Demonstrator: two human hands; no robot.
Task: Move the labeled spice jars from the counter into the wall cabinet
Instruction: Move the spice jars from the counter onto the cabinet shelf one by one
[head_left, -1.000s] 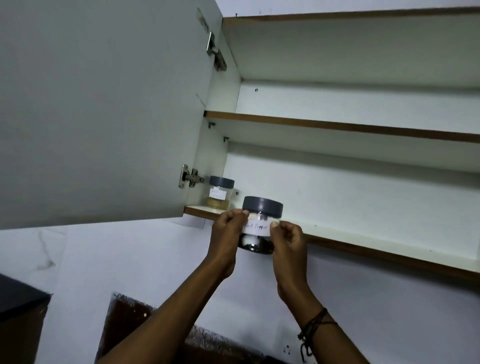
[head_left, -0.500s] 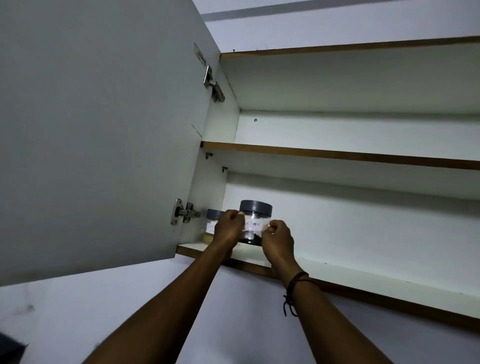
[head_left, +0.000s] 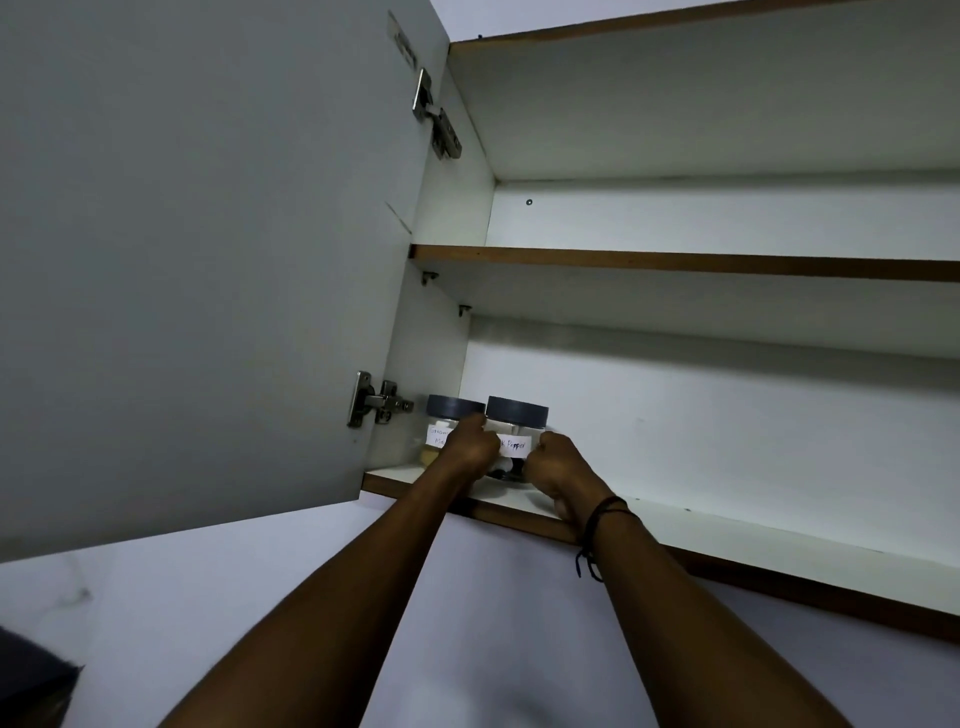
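Observation:
A clear black pepper jar (head_left: 516, 427) with a grey lid and a white handwritten label stands on the bottom shelf (head_left: 727, 535) of the open wall cabinet. My left hand (head_left: 470, 446) grips its left side and my right hand (head_left: 553, 464) grips its right side. Just to its left, in the cabinet's corner, stands a second labeled jar (head_left: 441, 423) with a grey lid and yellowish contents, partly hidden behind my left hand.
The cabinet door (head_left: 208, 260) hangs open on the left, with a hinge (head_left: 379, 400) beside the jars. A middle shelf (head_left: 675, 260) runs above. The bottom shelf stretches bare to the right. White wall lies below the cabinet.
Both hands lifted the pepper jar from below the cabinet's edge onto the bottom shelf and pushed it back beside the other jar. The view tilted upward.

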